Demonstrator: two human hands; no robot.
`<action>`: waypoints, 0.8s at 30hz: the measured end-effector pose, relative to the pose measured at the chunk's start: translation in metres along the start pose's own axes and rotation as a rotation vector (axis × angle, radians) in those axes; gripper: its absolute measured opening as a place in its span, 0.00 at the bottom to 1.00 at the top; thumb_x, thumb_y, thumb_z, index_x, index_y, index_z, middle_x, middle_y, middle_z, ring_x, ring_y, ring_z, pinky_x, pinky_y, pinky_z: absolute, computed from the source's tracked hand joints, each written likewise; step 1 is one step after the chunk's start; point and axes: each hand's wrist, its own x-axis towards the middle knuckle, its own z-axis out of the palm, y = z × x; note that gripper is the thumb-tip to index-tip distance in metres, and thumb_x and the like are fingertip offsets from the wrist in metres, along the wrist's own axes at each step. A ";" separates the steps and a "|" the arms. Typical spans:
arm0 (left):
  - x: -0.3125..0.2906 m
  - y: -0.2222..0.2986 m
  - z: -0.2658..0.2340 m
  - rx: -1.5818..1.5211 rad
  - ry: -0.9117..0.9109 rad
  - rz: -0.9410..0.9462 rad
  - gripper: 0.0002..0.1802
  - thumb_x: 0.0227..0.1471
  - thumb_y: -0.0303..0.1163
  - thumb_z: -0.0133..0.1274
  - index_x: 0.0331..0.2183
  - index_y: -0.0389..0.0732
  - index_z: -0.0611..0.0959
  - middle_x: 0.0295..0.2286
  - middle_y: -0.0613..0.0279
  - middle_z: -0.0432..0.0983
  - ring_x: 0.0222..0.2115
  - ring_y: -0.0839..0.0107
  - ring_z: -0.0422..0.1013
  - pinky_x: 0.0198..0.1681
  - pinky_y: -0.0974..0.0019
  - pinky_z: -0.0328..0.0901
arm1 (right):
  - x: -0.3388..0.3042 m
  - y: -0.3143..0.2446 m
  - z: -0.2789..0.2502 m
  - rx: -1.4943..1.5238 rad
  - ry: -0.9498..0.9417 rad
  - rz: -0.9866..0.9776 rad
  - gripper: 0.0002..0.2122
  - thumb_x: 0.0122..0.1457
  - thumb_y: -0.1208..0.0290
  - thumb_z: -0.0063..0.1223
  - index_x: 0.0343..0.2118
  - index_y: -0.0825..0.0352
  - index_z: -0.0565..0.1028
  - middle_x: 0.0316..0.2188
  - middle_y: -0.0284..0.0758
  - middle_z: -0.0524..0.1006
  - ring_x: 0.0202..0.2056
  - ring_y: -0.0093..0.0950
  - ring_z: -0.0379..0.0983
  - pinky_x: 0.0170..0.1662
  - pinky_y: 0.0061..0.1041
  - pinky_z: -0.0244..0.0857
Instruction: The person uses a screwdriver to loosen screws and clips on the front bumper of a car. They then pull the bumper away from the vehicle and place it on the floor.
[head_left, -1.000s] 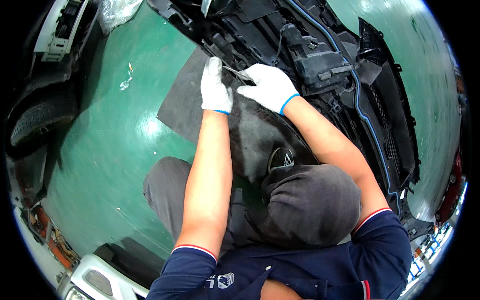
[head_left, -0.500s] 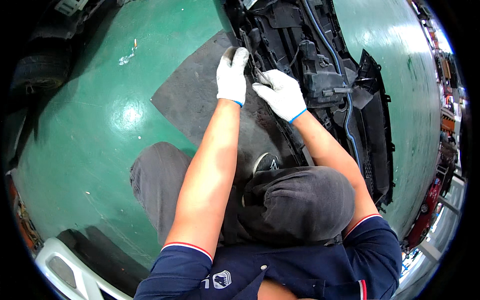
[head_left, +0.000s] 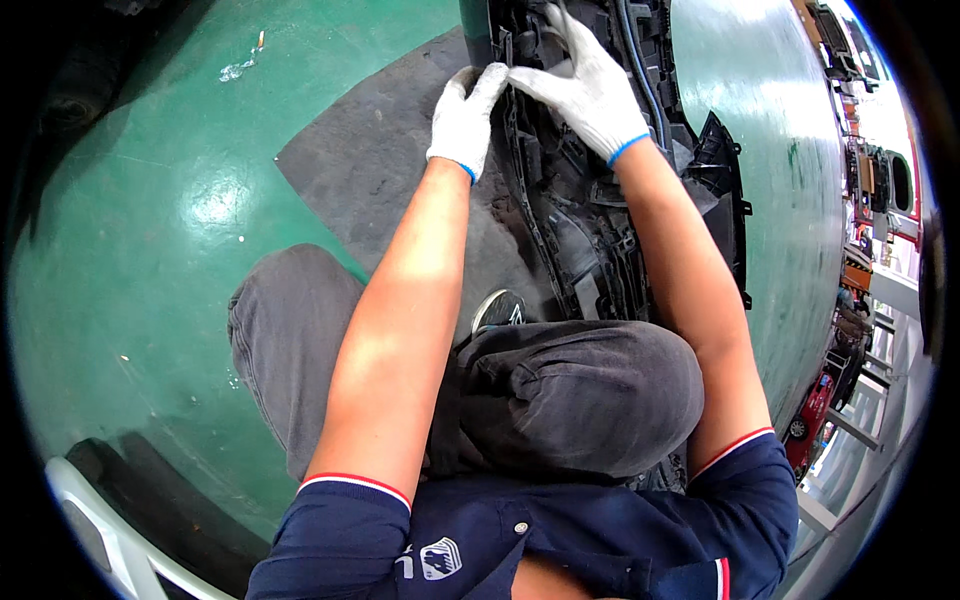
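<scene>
A black car bumper [head_left: 585, 235] lies with its ribbed inner side up in front of me, running away from my knees. My left hand [head_left: 463, 122], in a white knit glove with a blue cuff, is closed at the bumper's left edge, its fingertips partly hidden there. Over the bumper's inner parts is my gloved right hand [head_left: 590, 98], fingers spread apart and thumb pointing left close to the left fingertips. Nothing shows in the right hand. A blue-grey hose [head_left: 643, 75] runs along the bumper just beyond the right hand.
A dark rubber mat [head_left: 350, 150] lies under the bumper's left side on the green floor [head_left: 130, 290]. At lower left stands a pale car body part [head_left: 85, 500]. A dark wheel [head_left: 85, 80] is at upper left. Shelves and parts [head_left: 860, 190] line the far right.
My right hand has let go of the bumper's edge, moved farther away and spread its fingers. My left hand has gone slightly farther along the edge. The whole view has shifted a little.
</scene>
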 end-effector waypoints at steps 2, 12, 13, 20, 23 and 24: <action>0.000 0.000 -0.001 -0.015 -0.004 0.007 0.39 0.64 0.51 0.55 0.61 0.28 0.70 0.56 0.49 0.74 0.57 0.64 0.68 0.63 0.62 0.59 | 0.021 -0.005 0.008 -0.146 -0.047 -0.095 0.39 0.50 0.51 0.72 0.60 0.73 0.72 0.55 0.48 0.78 0.49 0.38 0.80 0.56 0.31 0.71; 0.010 -0.018 -0.002 -0.083 0.075 -0.019 0.36 0.59 0.45 0.63 0.57 0.26 0.75 0.50 0.49 0.78 0.51 0.64 0.73 0.57 0.63 0.65 | 0.034 -0.018 0.013 -0.254 -0.181 0.138 0.32 0.53 0.45 0.68 0.50 0.70 0.79 0.46 0.47 0.82 0.50 0.39 0.80 0.56 0.32 0.70; 0.009 -0.017 -0.001 -0.079 0.080 0.014 0.36 0.58 0.45 0.63 0.56 0.27 0.75 0.50 0.49 0.79 0.50 0.65 0.73 0.57 0.64 0.66 | 0.032 -0.017 0.013 -0.242 -0.155 0.086 0.31 0.53 0.45 0.68 0.49 0.70 0.80 0.46 0.46 0.83 0.49 0.38 0.80 0.55 0.32 0.71; 0.000 -0.004 0.004 -0.018 0.130 0.006 0.36 0.56 0.46 0.65 0.55 0.27 0.77 0.47 0.50 0.80 0.47 0.65 0.74 0.55 0.63 0.67 | 0.032 -0.006 0.011 -0.142 -0.144 0.099 0.27 0.54 0.50 0.69 0.46 0.70 0.80 0.43 0.45 0.84 0.47 0.36 0.81 0.54 0.30 0.71; 0.004 -0.005 0.006 -0.038 0.160 0.003 0.36 0.55 0.46 0.65 0.54 0.27 0.78 0.46 0.49 0.80 0.47 0.65 0.74 0.54 0.63 0.67 | 0.030 -0.001 0.013 -0.126 -0.125 0.089 0.26 0.54 0.51 0.69 0.46 0.70 0.80 0.43 0.45 0.84 0.47 0.35 0.81 0.53 0.30 0.72; 0.004 -0.007 0.007 -0.027 0.170 0.050 0.36 0.55 0.46 0.65 0.54 0.27 0.78 0.46 0.49 0.80 0.47 0.65 0.74 0.54 0.63 0.67 | 0.030 0.000 0.013 -0.118 -0.118 0.085 0.25 0.54 0.52 0.69 0.46 0.70 0.80 0.43 0.45 0.84 0.46 0.35 0.81 0.52 0.30 0.72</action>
